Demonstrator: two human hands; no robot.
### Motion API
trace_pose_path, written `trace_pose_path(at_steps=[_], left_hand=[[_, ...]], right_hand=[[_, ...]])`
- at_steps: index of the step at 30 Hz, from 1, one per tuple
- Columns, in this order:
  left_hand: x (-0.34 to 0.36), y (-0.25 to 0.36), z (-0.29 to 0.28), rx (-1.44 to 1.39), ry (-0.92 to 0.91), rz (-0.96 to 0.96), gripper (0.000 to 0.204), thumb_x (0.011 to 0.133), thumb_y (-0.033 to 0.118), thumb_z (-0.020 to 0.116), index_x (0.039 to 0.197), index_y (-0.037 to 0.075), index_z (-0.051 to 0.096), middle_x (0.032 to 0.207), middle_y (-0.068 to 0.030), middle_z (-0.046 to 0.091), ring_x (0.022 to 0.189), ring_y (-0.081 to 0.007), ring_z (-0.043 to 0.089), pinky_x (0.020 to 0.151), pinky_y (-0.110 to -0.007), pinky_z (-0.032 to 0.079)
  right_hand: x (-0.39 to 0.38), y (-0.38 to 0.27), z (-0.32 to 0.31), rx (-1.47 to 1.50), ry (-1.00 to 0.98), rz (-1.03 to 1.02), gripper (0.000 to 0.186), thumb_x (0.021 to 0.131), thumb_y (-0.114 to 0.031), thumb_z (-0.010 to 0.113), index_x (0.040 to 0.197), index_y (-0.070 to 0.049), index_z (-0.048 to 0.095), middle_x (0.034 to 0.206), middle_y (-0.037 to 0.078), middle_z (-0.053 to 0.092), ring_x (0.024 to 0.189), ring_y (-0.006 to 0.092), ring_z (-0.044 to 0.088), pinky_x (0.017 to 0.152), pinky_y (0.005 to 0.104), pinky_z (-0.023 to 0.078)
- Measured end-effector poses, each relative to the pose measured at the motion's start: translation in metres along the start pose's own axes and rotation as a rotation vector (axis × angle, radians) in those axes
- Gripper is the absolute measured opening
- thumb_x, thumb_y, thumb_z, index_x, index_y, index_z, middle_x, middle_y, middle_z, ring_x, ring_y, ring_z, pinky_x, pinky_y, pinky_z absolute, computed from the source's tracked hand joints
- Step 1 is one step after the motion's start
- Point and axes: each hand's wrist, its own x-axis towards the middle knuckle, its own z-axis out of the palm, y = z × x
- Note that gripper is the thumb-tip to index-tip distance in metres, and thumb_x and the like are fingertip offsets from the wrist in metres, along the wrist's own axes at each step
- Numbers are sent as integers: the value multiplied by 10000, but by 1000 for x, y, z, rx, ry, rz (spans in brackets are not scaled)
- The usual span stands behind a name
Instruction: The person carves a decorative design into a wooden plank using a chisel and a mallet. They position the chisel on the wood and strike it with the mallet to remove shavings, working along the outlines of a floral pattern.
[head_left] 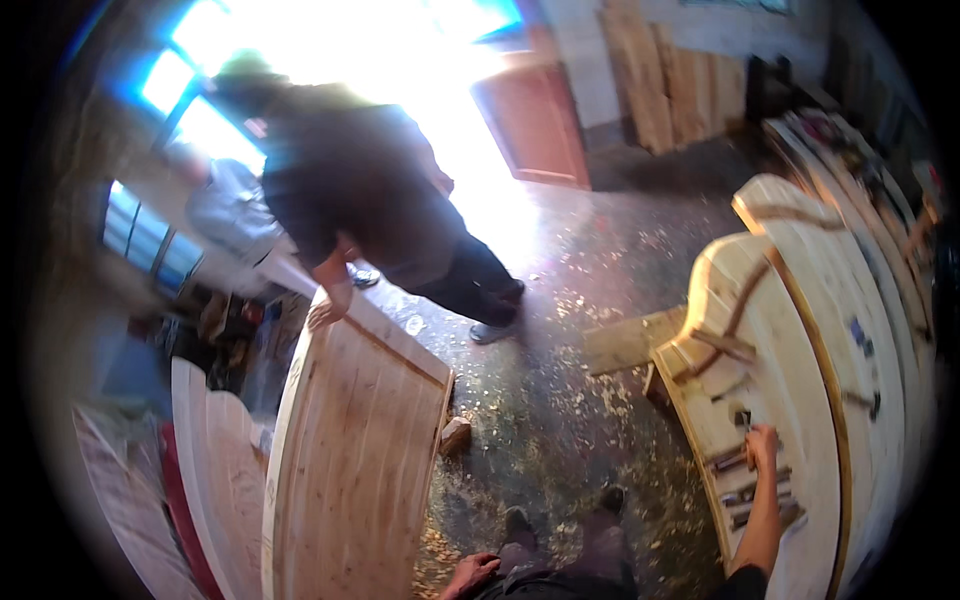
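Observation:
My right hand [762, 447] is closed around a hand tool with a dark metal head [742, 420], which looks like a small hammer. It is over the pale wooden panel [815, 470] on my right. Several chisel-like tools [745, 492] with dark handles lie on that panel just below the hand. Low in the picture, beside my thigh, my left hand [473, 574] hangs with loosely bent fingers and nothing visible in it. The nearest thing on that side is a large framed wooden panel [350, 460] standing on edge.
A person in dark clothes [360, 190] rests a hand on the framed panel's top; another person in light clothes [232, 215] stands behind. Wood shavings litter the floor [560, 400]. A wood block [456, 437] sits by the framed panel. Boards [670, 90] lean against the back wall beside a reddish door [535, 125].

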Motion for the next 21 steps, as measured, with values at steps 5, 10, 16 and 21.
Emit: trace_pose_path(at_steps=[5,10,16,21], left_hand=[[-1,1,30,-97,111,271,314,1042,240,728,1228,-1,805,1026,-139,842,873,-212,777,817,-400,626],[13,-9,8,-159,253,497,427,1037,287,743,1393,52,741,1161,-205,811,1068,-316,773,924,-453,613],[-76,25,-96,-250,618,841,521,997,186,784,1495,85,665,991,-189,772,910,-373,749,808,-484,606],[-136,-28,-175,-170,960,978,472,972,102,768,1440,83,708,884,-160,723,748,-372,712,668,-477,572]], right_hand=[[-105,-25,25,389,-301,-187,301,1006,-79,626,1268,22,736,787,97,709,598,179,691,503,349,580],[-305,-77,119,370,-785,6,267,1008,-65,686,1258,-7,761,889,138,776,654,231,749,510,358,600],[-538,-161,209,112,-1289,-79,328,1041,-131,732,1357,-57,776,1012,26,779,732,111,665,637,273,538],[-634,-217,251,-137,-1540,26,406,1075,-201,734,1433,-10,726,878,21,712,701,103,640,637,252,514]])
